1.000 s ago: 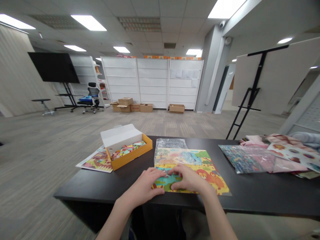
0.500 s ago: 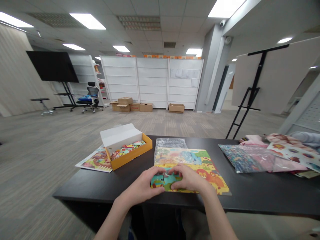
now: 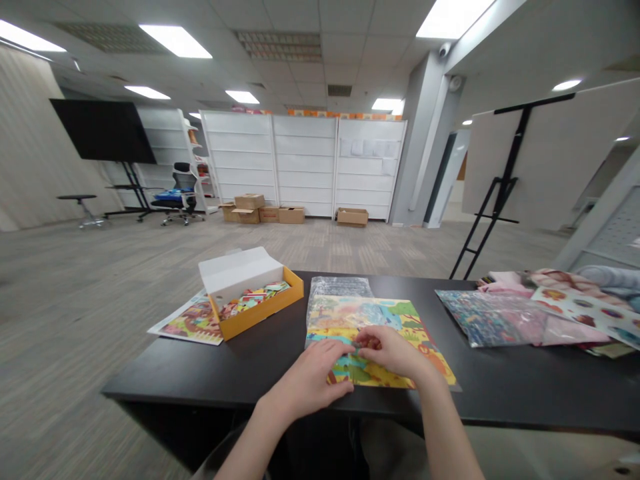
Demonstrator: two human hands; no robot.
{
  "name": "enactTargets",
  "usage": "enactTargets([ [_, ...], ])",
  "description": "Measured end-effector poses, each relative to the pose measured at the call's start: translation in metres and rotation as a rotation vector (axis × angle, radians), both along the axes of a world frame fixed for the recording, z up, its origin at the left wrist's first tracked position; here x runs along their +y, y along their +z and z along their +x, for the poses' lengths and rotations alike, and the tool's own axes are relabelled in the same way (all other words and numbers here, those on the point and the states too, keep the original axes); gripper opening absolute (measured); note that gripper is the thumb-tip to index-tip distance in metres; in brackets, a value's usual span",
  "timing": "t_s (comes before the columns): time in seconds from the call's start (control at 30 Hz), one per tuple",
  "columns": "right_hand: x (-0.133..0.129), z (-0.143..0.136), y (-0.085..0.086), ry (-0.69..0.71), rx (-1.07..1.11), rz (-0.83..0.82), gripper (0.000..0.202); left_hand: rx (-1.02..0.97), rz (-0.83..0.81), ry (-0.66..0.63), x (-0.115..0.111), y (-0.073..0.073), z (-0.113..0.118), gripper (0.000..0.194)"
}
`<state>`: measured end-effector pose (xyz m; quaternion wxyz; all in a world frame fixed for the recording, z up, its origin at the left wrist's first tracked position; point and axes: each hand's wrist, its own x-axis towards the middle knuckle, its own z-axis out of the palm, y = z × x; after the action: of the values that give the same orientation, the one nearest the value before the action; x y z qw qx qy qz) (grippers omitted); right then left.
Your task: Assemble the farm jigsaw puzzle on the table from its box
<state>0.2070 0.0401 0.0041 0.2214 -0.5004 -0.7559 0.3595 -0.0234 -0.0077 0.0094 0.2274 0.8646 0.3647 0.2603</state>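
Note:
At the near side of the black table, my left hand curves around joined teal-and-green puzzle pieces, thumb toward me and fingers on the far side. These pieces lie over the near left part of a colorful animal picture sheet. Just right of them, my right hand has its fingers curled and pinched together above the sheet. Whatever sits between those fingertips is mostly hidden. Part of the sheet's lower half is covered by both hands.
Left of the sheet, a yellow box with its white lid raised holds many puzzle pieces. Another picture sheet lies partly under it. Clear plastic wrap is behind the animal picture. Plastic-bagged items and folded cloth occupy the right side.
My left hand has shifted right along the sheet's near edge with the puzzle pieces. My right hand has moved slightly right, and its fingers have drawn closer together.

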Motion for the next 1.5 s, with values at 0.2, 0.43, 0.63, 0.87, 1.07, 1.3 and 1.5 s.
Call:
enactTargets([
  [0.2, -0.003, -0.001, 0.005, 0.013, 0.009, -0.039, 0.016, 0.049, 0.027, 0.042, 0.000, 0.000, -0.014, 0.060],
  [0.43, -0.005, -0.004, 0.009, -0.017, -0.027, -0.018, 0.010, 0.302, 0.168, 0.127, -0.007, 0.002, -0.014, 0.029],
  [0.63, -0.005, -0.004, 0.010, -0.019, -0.018, -0.007, 0.009, 0.433, 0.272, 0.136, -0.010, 0.003, -0.004, 0.027],
  [0.87, -0.006, -0.004, 0.009, 0.010, -0.020, -0.003, 0.016, 0.447, 0.303, 0.150, -0.015, 0.004, -0.002, 0.022],
  [1.07, -0.008, -0.008, 0.015, 0.003, -0.071, -0.036, 0.031, 0.473, 0.279, 0.173, -0.013, 0.003, 0.001, 0.022],
  [1.3, -0.007, -0.008, 0.013, 0.001, -0.072, -0.039, 0.034, 0.384, 0.234, 0.128, -0.011, 0.004, -0.006, 0.029],
  [1.5, -0.009, -0.008, 0.016, -0.003, -0.120, -0.013, 0.027, 0.343, 0.212, 0.139, -0.008, 0.003, -0.009, 0.031],
])
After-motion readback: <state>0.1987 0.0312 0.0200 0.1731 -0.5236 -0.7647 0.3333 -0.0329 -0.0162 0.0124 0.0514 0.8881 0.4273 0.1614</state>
